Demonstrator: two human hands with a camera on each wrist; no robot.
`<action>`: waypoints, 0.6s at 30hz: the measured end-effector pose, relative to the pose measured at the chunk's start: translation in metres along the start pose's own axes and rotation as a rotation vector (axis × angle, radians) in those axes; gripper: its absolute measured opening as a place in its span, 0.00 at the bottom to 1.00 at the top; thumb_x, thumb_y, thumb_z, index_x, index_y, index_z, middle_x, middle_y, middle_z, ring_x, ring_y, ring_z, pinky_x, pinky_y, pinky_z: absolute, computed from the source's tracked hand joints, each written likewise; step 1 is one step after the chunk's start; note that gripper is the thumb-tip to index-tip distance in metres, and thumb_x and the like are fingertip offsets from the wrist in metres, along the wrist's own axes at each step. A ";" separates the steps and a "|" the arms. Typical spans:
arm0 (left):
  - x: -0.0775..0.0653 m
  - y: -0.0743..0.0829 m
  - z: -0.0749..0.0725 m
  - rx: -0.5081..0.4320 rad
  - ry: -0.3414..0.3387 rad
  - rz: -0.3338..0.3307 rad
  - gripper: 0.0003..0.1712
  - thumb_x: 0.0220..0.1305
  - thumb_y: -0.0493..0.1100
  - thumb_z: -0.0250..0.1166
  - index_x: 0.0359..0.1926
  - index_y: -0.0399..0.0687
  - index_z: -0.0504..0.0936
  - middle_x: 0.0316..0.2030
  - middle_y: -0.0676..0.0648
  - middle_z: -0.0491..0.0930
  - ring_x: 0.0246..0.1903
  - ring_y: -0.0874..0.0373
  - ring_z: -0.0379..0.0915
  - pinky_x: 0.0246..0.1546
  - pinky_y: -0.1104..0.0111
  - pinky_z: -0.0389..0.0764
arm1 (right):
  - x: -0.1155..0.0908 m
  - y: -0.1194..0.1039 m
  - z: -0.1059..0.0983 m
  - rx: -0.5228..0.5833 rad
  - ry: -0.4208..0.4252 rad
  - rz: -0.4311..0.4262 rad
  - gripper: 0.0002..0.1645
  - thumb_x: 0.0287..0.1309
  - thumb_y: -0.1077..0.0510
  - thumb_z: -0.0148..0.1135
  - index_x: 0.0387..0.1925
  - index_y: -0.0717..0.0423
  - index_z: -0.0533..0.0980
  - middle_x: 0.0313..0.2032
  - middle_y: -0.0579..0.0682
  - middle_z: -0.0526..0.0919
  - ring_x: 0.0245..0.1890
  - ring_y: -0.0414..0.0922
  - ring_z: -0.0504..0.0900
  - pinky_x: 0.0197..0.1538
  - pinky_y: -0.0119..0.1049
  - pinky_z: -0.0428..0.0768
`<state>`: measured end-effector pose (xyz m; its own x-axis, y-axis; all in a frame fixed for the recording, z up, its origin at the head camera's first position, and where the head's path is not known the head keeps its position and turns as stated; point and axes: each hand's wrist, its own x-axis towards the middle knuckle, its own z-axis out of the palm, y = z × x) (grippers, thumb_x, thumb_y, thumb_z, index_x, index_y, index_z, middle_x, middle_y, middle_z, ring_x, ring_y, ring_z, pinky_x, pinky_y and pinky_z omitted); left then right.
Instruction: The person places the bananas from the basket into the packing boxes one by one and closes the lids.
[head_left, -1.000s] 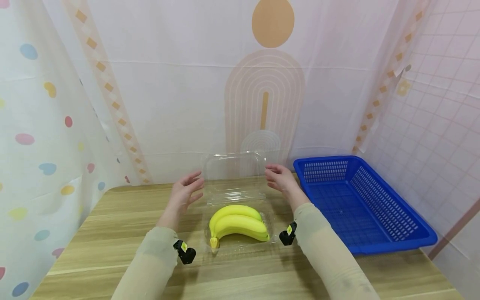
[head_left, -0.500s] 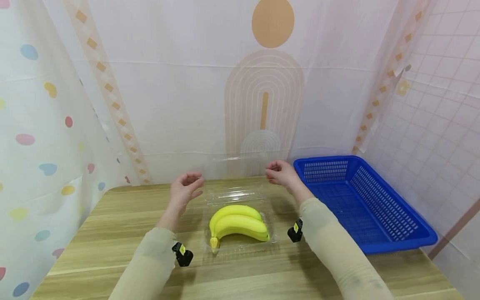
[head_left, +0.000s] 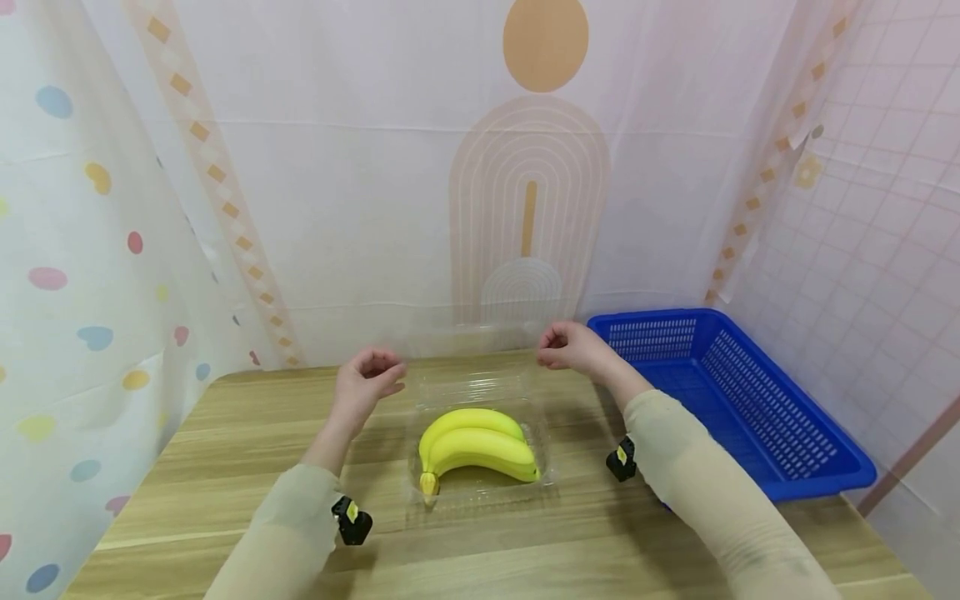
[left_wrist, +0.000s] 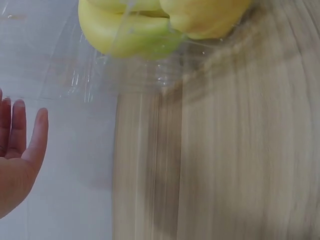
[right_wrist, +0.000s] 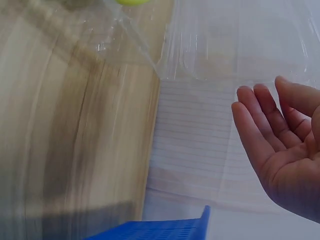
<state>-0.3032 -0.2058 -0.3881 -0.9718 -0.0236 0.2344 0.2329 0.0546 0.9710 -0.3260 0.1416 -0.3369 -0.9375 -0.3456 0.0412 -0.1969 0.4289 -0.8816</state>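
A clear plastic clamshell container (head_left: 487, 502) sits on the wooden table, its lid (head_left: 474, 358) raised at the back. In its base lies a bunch of yellow bananas (head_left: 480, 446), stem end toward the front left. At the lid's left edge my left hand (head_left: 367, 383) pinches with thumb and fingertips; the left wrist view shows its outer fingers (left_wrist: 41, 125) extended beside the plastic. My right hand (head_left: 573, 350) pinches the opposite edge. Its fingertips and thumb (right_wrist: 290, 95) are right at that edge in the right wrist view.
A blue plastic basket (head_left: 720, 417) with slotted sides stands at the right of the wooden table (head_left: 247, 450). Printed curtains (head_left: 337, 208) hang behind the table and along both sides. Each sleeve carries a small black wrist camera (head_left: 352, 521).
The raised lid has tilted, its top edge now fainter and lower in the head view. Both hands have curled more at the fingertips, and the right forearm has swung outward to the right.
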 end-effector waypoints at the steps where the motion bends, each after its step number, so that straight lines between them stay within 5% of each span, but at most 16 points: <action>1: -0.001 0.000 -0.001 0.005 -0.010 0.010 0.13 0.63 0.29 0.66 0.46 0.25 0.75 0.37 0.45 0.79 0.36 0.60 0.79 0.40 0.65 0.86 | -0.001 0.000 -0.001 -0.014 -0.007 -0.011 0.03 0.63 0.68 0.62 0.36 0.64 0.74 0.35 0.55 0.82 0.40 0.49 0.82 0.50 0.46 0.84; 7: -0.005 -0.002 -0.007 0.028 -0.087 0.080 0.10 0.62 0.27 0.67 0.41 0.24 0.76 0.34 0.47 0.80 0.34 0.58 0.80 0.40 0.66 0.86 | -0.010 0.000 -0.005 -0.172 -0.027 -0.067 0.05 0.59 0.66 0.66 0.33 0.60 0.76 0.33 0.52 0.82 0.36 0.45 0.80 0.43 0.38 0.82; 14: -0.013 -0.003 -0.016 0.210 -0.136 0.132 0.05 0.60 0.33 0.71 0.35 0.39 0.82 0.34 0.47 0.82 0.35 0.60 0.79 0.36 0.71 0.83 | -0.020 0.000 -0.006 -0.383 -0.066 -0.189 0.07 0.59 0.64 0.68 0.30 0.56 0.76 0.32 0.46 0.82 0.36 0.43 0.82 0.44 0.39 0.83; 18: -0.019 -0.002 -0.020 0.266 -0.175 0.138 0.07 0.60 0.35 0.72 0.35 0.36 0.81 0.36 0.46 0.83 0.39 0.59 0.80 0.38 0.70 0.83 | -0.028 -0.004 -0.005 -0.456 -0.114 -0.229 0.08 0.59 0.64 0.69 0.30 0.54 0.76 0.31 0.44 0.81 0.36 0.41 0.81 0.43 0.37 0.83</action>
<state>-0.2849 -0.2256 -0.3935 -0.9287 0.1725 0.3283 0.3672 0.3041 0.8790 -0.3007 0.1534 -0.3328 -0.8237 -0.5506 0.1354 -0.5219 0.6430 -0.5605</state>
